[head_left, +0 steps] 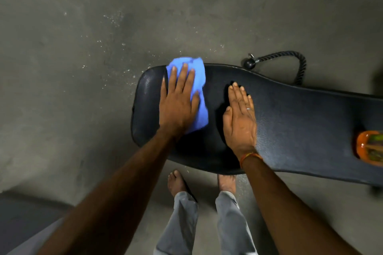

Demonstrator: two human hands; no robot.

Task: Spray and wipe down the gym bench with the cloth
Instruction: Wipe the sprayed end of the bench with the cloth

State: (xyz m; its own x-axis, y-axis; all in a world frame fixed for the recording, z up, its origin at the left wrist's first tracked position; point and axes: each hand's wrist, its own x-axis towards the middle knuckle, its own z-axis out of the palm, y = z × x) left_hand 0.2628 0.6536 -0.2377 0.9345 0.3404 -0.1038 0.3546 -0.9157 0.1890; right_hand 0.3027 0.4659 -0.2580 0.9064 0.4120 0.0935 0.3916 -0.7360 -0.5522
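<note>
While the left hand (178, 107), fingers spread, presses the blue cloth (199, 77) flat on the rounded end of the gym bench (300, 122), the right hand (240, 122) lies flat, fingers together, just to its right, the bench's long axis running rightward past it toward the orange bottle (370, 148).

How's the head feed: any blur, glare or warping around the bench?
Head view: dim light, no hard glare, faint sheen on the bench by the right hand, which casts a dark shadow; the bottle at the frame's edge is blurred and cropped; wide-angle likely bends the bench's long edges.
</note>
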